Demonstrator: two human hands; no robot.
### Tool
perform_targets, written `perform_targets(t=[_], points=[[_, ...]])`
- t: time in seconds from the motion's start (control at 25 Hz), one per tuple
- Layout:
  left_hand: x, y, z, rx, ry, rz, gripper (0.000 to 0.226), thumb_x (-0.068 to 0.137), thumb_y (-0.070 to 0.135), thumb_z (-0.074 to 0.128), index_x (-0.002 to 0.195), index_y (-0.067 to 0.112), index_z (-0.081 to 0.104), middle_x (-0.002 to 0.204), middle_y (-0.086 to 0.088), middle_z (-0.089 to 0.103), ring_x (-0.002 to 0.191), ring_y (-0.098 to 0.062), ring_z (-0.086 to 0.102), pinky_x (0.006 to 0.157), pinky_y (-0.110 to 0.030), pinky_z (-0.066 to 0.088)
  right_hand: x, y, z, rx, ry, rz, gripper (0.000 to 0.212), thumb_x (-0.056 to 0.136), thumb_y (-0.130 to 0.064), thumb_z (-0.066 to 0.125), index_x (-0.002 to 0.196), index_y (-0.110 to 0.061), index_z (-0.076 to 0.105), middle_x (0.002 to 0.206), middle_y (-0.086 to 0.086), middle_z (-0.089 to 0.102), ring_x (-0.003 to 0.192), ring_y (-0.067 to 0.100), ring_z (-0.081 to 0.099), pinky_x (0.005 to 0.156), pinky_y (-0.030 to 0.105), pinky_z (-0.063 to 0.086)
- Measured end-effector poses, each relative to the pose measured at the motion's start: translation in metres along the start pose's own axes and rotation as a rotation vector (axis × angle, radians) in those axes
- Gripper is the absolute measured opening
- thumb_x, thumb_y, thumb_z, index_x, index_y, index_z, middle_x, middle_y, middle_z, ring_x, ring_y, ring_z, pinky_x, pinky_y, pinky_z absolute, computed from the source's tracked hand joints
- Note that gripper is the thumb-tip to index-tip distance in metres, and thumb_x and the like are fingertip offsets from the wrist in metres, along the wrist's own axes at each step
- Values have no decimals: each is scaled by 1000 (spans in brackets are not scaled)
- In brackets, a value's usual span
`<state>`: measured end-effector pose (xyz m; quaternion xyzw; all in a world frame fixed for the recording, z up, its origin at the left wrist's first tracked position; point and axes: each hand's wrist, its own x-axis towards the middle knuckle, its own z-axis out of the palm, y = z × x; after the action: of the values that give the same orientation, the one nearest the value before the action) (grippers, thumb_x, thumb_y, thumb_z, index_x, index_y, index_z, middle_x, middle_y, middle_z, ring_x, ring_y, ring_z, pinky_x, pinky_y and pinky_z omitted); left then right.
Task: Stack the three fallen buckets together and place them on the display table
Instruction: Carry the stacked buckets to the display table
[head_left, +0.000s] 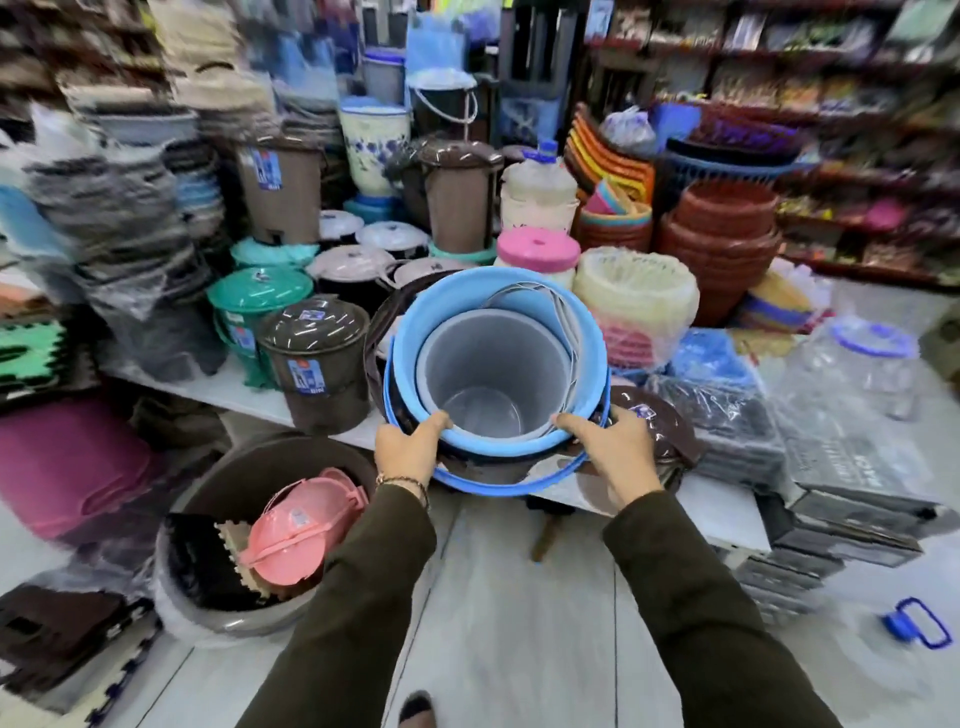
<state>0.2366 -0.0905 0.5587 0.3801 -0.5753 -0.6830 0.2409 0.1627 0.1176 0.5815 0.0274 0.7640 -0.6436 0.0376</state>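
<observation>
Two hands on one stack of buckets, middle of the frame. Left hand (410, 447) curled over the near rim on the left side, thumb inside, fingers outside. Right hand (610, 449) gripping the near rim on the right side the same way. Dark green sleeves (363, 597) running down to the bottom edge.

Three buckets nested and tipped toward the camera: grey bucket (493, 364) inside, light blue bucket (441, 306) around it, dark bucket with a blue rim (509, 486) outside. Thin metal handle (563, 322) lying inside on the right.

Stack right at the front edge of the white display table (234, 387); resting or held just above, cannot tell. Brown lidded bin (317, 358) just to the left, green lidded bin (254, 306) behind that. Brown lid (654, 421) just to the right. Big round tub (208, 613) on the floor, lower left, with a pink basket (301, 525) inside. Blue handle piece (917, 629) on the floor, lower right. Edges of the picture blurry.
</observation>
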Motion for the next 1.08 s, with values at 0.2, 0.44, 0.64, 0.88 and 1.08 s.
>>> perform_targets(t=[0.2,0.44,0.64,0.88,1.08], points=[[86,67,50,39,-56,42,46,64,19,80,101,-3,62,105,-16,68,90,-29,63,78,-35,52,93,-56,41,14,58,-50,58,39,-46,85,87,-13,75,87,7,79,84,30,75,83,51,61],[192,94,102,183,-161,41,56,66,28,80,108,-5,60,108,-17,66,92,-29,60,73,-32,43,186,-72,88,3,134,18,59,38,-45,84,85,-11,73,87,11,77,84,33,73,84,53,60],[248,65,141,168,-299,-118,62,63,19,81,115,-7,60,114,-24,68,104,-38,67,89,-48,57,238,-41,98,-27,202,147,46,54,-30,90,92,-8,74,91,12,78,84,31,74,84,47,61],[282,12,174,122,-355,-367,56,70,2,80,119,-11,55,110,-27,67,87,-34,66,63,-42,56,281,23,117,138,144,428,45,74,1,80,114,8,61,112,32,69,97,43,71,74,56,61],[314,-24,194,277,-316,-490,66,68,2,83,123,-8,48,111,-23,62,90,-37,66,74,-53,58,318,69,133,161,144,575,40,79,11,71,117,14,57,95,29,65,82,39,67,59,50,58]])
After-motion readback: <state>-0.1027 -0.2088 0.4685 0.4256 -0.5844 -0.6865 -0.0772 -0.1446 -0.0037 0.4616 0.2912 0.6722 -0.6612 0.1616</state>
